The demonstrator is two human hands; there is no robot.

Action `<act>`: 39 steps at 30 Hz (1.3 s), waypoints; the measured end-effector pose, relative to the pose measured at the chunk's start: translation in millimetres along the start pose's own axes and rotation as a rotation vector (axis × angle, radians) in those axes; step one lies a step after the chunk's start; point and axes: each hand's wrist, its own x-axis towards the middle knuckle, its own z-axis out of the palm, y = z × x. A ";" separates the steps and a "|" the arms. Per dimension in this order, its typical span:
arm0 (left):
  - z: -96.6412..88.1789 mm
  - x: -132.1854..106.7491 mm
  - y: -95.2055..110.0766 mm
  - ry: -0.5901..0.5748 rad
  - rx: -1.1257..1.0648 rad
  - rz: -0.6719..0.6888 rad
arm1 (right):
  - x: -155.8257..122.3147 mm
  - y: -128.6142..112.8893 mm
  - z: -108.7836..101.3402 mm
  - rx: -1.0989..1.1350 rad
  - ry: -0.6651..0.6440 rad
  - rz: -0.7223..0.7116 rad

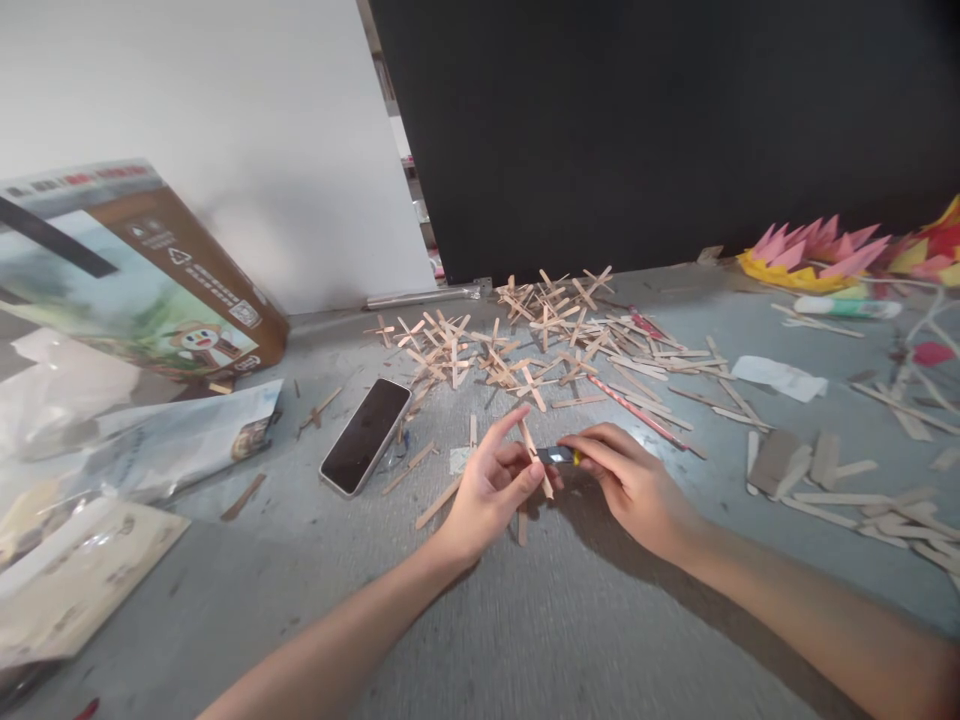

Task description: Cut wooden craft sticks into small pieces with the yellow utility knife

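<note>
Between the fingers of my left hand (491, 485) is a wooden craft stick (528, 440), held up at a slant above the table. My right hand (634, 485) grips a small cutter knife (556, 455) with a dark body and a bit of yellow at the fingers. Its front end meets the stick or lies just beside it; I cannot tell which. Beneath the hands, a few loose sticks (439, 502) lie on the grey table. Past them spreads a pile of craft sticks (487, 350), many joined as crosses.
A phone (366, 437) lies left of my hands. Farther left are a printed box (195, 290) and plastic packets (187, 440). On the right are more loose sticks (885, 510), a glue stick (847, 307), a white paper scrap (780, 377) and a pink-and-yellow paper flower (814, 255).
</note>
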 end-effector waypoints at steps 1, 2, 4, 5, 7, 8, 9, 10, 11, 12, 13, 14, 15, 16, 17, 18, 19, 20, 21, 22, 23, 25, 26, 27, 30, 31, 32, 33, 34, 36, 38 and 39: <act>-0.4 0.1 -0.8 0.015 0.008 0.006 | 0.2 -0.4 -0.1 -0.003 -0.001 -0.002; -1.0 0.3 -1.7 0.033 0.022 0.018 | 0.5 -0.9 -0.3 -0.007 0.000 -0.006; -2.6 1.2 -4.0 0.069 0.073 0.052 | 1.0 -1.9 -0.6 -0.013 0.002 -0.015; -3.6 1.7 -5.2 0.085 0.114 0.077 | 1.3 -2.3 -0.7 -0.017 0.004 -0.020; -5.7 3.0 -7.4 0.113 0.219 0.149 | 1.7 -2.7 -0.6 -0.025 0.010 -0.027; -6.6 3.5 -8.4 0.120 0.272 0.189 | 1.9 -2.7 -0.5 -0.027 0.010 -0.028; -7.5 3.9 -9.1 0.123 0.319 0.227 | 2.1 -2.8 -0.4 -0.028 0.008 -0.028; -8.2 4.1 -9.5 0.121 0.355 0.258 | 2.3 -2.8 -0.4 -0.028 0.008 -0.028; -8.7 4.1 -9.6 0.115 0.382 0.275 | 2.5 -2.9 -0.3 -0.027 0.009 -0.029; -9.0 3.8 -9.3 0.106 0.400 0.275 | 2.7 -3.0 -0.2 -0.026 0.010 -0.029; -9.0 3.4 -8.7 0.098 0.416 0.265 | 2.9 -3.2 -0.2 -0.026 0.011 -0.029; -8.9 2.9 -7.7 0.092 0.433 0.250 | 3.0 -3.4 -0.1 -0.027 0.011 -0.031; -8.5 2.3 -6.5 0.091 0.451 0.233 | 3.0 -3.5 0.0 -0.028 0.010 -0.034; -7.9 1.9 -5.2 0.090 0.465 0.213 | 2.8 -3.5 0.2 -0.027 0.008 -0.037; -7.3 1.6 -4.1 0.090 0.472 0.193 | 2.6 -3.3 0.5 -0.026 0.007 -0.040; -6.5 1.6 -3.3 0.091 0.473 0.176 | 2.2 -3.0 0.9 -0.023 0.008 -0.040; -5.9 1.7 -2.9 0.089 0.472 0.164 | 1.8 -2.5 1.4 -0.020 0.013 -0.039; -5.2 1.9 -3.0 0.084 0.472 0.159 | 1.3 -1.9 1.9 -0.018 0.015 -0.035; -4.7 2.1 -3.4 0.072 0.476 0.157 | 0.9 -1.2 2.4 -0.018 0.017 -0.031; -4.4 2.4 -4.1 0.055 0.484 0.158 | 0.5 -0.6 2.8 -0.020 0.017 -0.027; -4.1 2.5 -5.0 0.038 0.494 0.161 | 0.2 0.0 3.1 -0.023 0.016 -0.026; -4.0 2.5 -6.4 0.011 0.507 0.165 | 0.0 0.5 3.3 -0.029 0.010 -0.031; -4.1 2.3 -6.7 0.009 0.508 0.167 | 0.1 0.5 3.1 -0.032 0.008 -0.033; -4.2 2.2 -6.8 0.014 0.506 0.168 | 0.2 0.2 2.9 -0.036 0.006 -0.035; -5.3 2.8 -6.4 0.056 0.492 0.151 | 0.9 -0.9 2.2 -0.052 0.000 -0.033; -5.8 3.5 -6.4 0.071 0.494 0.150 | 1.1 -1.2 2.2 -0.057 -0.002 -0.033; -6.4 4.2 -6.7 0.086 0.502 0.157 | 1.4 -1.4 2.4 -0.060 -0.004 -0.035; -7.0 5.0 -7.1 0.100 0.517 0.169 | 1.6 -1.6 2.8 -0.063 -0.006 -0.038; -7.5 5.8 -7.7 0.118 0.532 0.185 | 1.8 -1.6 3.2 -0.066 -0.007 -0.041; -8.2 6.6 -8.9 0.165 0.532 0.199 | 1.6 -1.4 4.0 -0.071 -0.010 -0.048; -8.1 6.5 -9.6 0.224 0.465 0.170 | 0.3 -1.5 3.7 -0.061 -0.002 -0.054; -7.7 6.3 -9.7 0.254 0.415 0.149 | -0.8 -1.9 3.1 -0.048 0.010 -0.053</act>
